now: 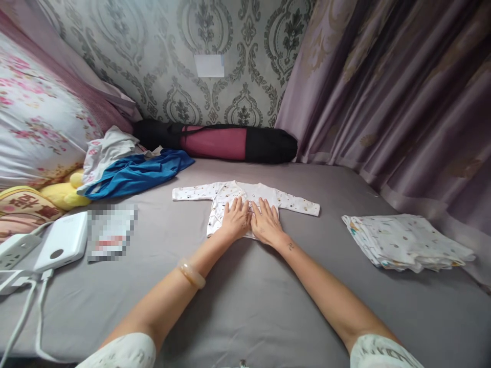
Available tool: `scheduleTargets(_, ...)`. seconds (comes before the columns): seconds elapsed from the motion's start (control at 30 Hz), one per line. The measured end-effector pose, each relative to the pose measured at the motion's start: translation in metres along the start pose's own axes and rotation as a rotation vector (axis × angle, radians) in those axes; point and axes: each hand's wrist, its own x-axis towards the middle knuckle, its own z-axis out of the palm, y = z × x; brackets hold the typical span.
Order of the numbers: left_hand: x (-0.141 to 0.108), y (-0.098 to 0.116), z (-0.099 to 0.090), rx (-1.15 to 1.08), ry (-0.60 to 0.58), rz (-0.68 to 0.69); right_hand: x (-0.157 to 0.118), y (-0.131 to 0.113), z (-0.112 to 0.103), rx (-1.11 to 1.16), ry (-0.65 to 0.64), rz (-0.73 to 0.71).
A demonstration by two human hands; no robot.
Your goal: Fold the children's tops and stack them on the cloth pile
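Note:
A small white baby shirt [226, 193] with a scattered print lies spread on the grey bed sheet [307, 317], its two sleeves stretched out to the sides. My left hand [235, 219] rests flat on the front of the shirt, fingers extended and apart. Close beside it, my right hand [265, 221] also lies flat on the cloth with its fingers spread. Both palms press on the middle of the shirt and cover part of its front and lower hem. Neither hand grips anything.
Folded printed cloths [406, 243] are stacked at the right. To the left are a white power bank [63, 243], a power strip [17, 250] with cables, and a blue garment [138, 174]. A black and red long bag [215, 142] lies along the wall.

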Motion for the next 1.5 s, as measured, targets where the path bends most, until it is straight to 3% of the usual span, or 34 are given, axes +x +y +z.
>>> scheduleTargets(0.13,-0.012,-0.006,-0.001,-0.038,-0.092,0.018,-0.006,-0.004,0.005,-0.019,-0.028,-0.028)
scheduleTargets(0.27,-0.014,-0.008,0.001,-0.065,-0.094,0.012,0.003,-0.002,-0.004,0.011,-0.063,-0.03)
scheduleTargets(0.43,-0.016,-0.007,0.005,-0.089,-0.074,-0.026,0.04,0.007,-0.014,0.022,0.018,0.058)
scheduleTargets(0.7,-0.02,-0.01,0.01,-0.107,-0.006,-0.033,0.099,0.031,0.002,-0.01,-0.057,0.147)
scheduleTargets(0.93,-0.018,-0.01,0.013,-0.113,-0.018,-0.031,0.106,0.036,0.017,-0.038,0.003,0.172)
scheduleTargets(1.07,-0.019,-0.01,0.004,-0.128,0.0,-0.025,0.109,0.038,0.012,-0.026,-0.035,0.183)
scheduleTargets(1.13,-0.019,-0.01,0.0,-0.117,0.051,-0.038,0.111,0.033,0.004,-0.007,-0.05,0.189)
scheduleTargets(1.2,-0.02,-0.012,-0.001,-0.093,0.126,-0.077,0.111,0.021,-0.005,0.012,0.015,0.153)
scheduleTargets(1.27,-0.02,-0.014,0.0,-0.069,0.17,-0.132,0.11,0.002,-0.009,0.059,0.056,0.016)
scheduleTargets(1.4,-0.02,-0.017,0.006,-0.071,0.082,-0.221,0.11,-0.039,-0.006,0.206,-0.175,-0.307)
scheduleTargets(1.5,-0.021,-0.016,0.008,-0.079,0.031,-0.23,0.118,-0.052,0.001,0.208,-0.239,-0.306)
